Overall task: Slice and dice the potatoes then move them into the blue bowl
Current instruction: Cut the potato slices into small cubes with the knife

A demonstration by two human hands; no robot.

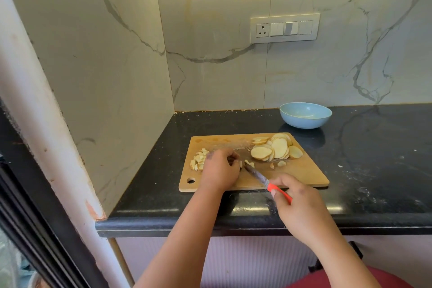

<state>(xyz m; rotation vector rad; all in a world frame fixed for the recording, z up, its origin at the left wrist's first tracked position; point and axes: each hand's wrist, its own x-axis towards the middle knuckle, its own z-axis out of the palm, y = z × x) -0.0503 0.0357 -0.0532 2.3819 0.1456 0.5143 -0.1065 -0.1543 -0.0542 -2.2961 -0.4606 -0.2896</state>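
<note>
A wooden cutting board (292,175) lies on the black counter. Round potato slices (275,149) are heaped at its far right. A small pile of diced potato (198,160) sits at its left. My left hand (219,168) is curled over a few potato pieces (249,163) in the board's middle, holding them down. My right hand (297,203) grips the red handle of a knife (259,176); the blade points up-left with its tip at those pieces. The blue bowl (305,115) stands behind the board, and it looks empty.
Black stone counter (374,159) with a marble wall behind it and another on the left. A switch panel (285,28) is on the back wall. Two loose potato bits (278,164) lie near the board's centre. A white pillar (35,112) stands at the left.
</note>
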